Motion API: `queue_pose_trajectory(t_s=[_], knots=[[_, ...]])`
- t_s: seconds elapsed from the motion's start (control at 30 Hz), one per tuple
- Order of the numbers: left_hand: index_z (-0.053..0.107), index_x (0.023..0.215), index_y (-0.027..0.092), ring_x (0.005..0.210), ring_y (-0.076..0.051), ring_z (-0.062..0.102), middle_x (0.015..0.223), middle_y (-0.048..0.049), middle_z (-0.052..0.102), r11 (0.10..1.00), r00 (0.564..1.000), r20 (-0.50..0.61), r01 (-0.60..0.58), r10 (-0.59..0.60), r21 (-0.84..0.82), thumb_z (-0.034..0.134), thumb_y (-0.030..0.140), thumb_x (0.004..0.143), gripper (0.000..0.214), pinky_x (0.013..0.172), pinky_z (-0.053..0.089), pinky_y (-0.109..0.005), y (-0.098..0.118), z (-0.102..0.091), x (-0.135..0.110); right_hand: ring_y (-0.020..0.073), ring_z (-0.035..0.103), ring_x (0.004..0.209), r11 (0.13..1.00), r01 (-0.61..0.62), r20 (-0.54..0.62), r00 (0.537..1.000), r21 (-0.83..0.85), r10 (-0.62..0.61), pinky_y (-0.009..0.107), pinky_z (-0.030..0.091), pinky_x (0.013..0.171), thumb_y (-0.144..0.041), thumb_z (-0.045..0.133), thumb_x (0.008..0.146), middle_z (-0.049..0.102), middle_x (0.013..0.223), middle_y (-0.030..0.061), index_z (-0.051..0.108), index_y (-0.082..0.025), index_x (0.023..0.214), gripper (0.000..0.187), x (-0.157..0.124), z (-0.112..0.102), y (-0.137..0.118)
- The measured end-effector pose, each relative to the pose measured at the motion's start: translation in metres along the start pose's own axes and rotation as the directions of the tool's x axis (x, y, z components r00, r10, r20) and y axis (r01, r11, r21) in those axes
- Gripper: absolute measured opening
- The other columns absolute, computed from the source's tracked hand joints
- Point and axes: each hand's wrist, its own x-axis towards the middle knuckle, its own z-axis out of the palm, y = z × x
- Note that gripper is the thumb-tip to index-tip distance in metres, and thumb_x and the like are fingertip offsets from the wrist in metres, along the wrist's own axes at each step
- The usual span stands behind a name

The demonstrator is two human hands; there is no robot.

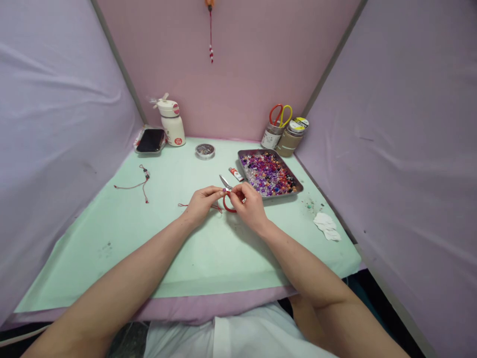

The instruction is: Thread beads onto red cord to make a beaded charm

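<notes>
My left hand [203, 203] is closed, with a small purple bead [224, 190] pinched at its fingertips. A thin red cord [216, 208] trails out beneath this hand, and one end lies on the mat to its left. Close beside it, my right hand [248, 205] is pinched shut near the bead; what lies between its fingers is too small to make out. Scissors [225, 182] with red handles are right under the fingertips, blades pointing away to the left. The right hand partly hides their handles.
Behind my right hand stand a metal tray [300, 189] of mixed beads and a small red-and-white packet [235, 174]. Farther back are a round bead container [204, 151], white bottle [173, 130], phone [150, 140], scissors cup [272, 136] and jar [290, 141]. A knotted cord [144, 184] lies left, crumpled tissue [327, 226] right.
</notes>
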Motion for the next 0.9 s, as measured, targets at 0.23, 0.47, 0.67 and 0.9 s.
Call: queue_pose_trajectory(t_s=[0.23, 0.47, 0.67, 0.9], knots=[[0.075, 0.078, 0.02, 0.083, -0.019, 0.058, 0.085, -0.0055, 0.069, 0.999, 0.999, 0.009, -0.035, 0.035, 0.027, 0.075, 0.041, 0.066, 0.025, 0.081, 0.043, -0.033, -0.0002, 0.0002, 0.0, 0.0142, 0.051, 0.069, 1.0, 0.007, 0.017, 1.0, -0.012, -0.007, 0.028, 0.04, 0.066, -0.023, 0.049, 0.085, 0.057, 0.076, 0.0014, 0.053, -0.021, 0.075, 0.01, -0.0004, 0.0001, 0.0011], [0.075, 0.076, 0.02, 0.084, -0.02, 0.058, 0.084, -0.0051, 0.068, 0.994, 0.999, 0.006, -0.053, 0.052, 0.093, 0.073, 0.042, 0.067, 0.024, 0.082, 0.042, -0.033, 0.0011, -0.0002, -0.0007, 0.0134, 0.05, 0.068, 1.0, 0.005, 0.026, 1.0, 0.001, -0.005, 0.027, 0.04, 0.066, -0.022, 0.05, 0.084, 0.056, 0.076, 0.0005, 0.053, -0.021, 0.076, 0.009, -0.0005, 0.0011, 0.0012], [0.075, 0.077, 0.02, 0.086, -0.02, 0.058, 0.086, -0.0055, 0.068, 0.99, 0.998, 0.006, -0.069, 0.068, 0.126, 0.072, 0.042, 0.069, 0.023, 0.083, 0.043, -0.033, 0.0024, -0.0005, -0.0019, 0.0135, 0.051, 0.068, 1.0, -0.011, 0.035, 0.999, -0.003, 0.011, 0.027, 0.04, 0.065, -0.022, 0.05, 0.084, 0.056, 0.076, 0.0007, 0.053, -0.021, 0.076, 0.009, -0.0006, 0.0015, 0.002], [0.074, 0.075, 0.021, 0.085, -0.02, 0.057, 0.084, -0.0049, 0.067, 0.979, 0.996, 0.006, -0.087, 0.088, 0.184, 0.071, 0.043, 0.069, 0.023, 0.082, 0.043, -0.033, 0.0056, 0.0004, -0.0031, 0.0137, 0.05, 0.068, 1.0, -0.015, 0.035, 0.999, -0.005, 0.015, 0.027, 0.04, 0.065, -0.022, 0.05, 0.084, 0.056, 0.076, 0.0008, 0.053, -0.021, 0.076, 0.009, -0.0002, 0.0018, 0.0027]])
